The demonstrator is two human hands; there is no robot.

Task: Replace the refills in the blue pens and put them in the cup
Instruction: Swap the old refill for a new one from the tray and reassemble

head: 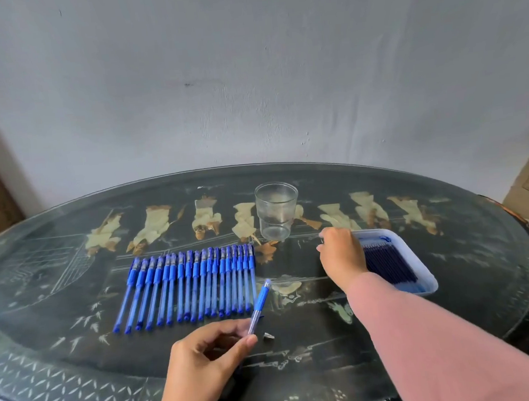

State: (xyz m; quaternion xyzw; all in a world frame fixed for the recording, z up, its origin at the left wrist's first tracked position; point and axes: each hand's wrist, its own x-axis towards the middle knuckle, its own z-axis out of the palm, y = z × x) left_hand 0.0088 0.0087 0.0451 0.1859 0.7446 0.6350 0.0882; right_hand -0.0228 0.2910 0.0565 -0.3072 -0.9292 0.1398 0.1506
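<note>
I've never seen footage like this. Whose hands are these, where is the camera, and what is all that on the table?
There is no machine here. These are a person's two bare hands, filmed by one wide-angle camera worn on the head, looking forward and down. The left hand pinches one blue pen between thumb and fingers. The right hand reaches to the white tray of dark blue refills; whether it grips one is unclear. On the dark decorated table a row of pens lies side by side. Beyond it stands a clear cup, empty. A small piece lies near the left hand.
</note>
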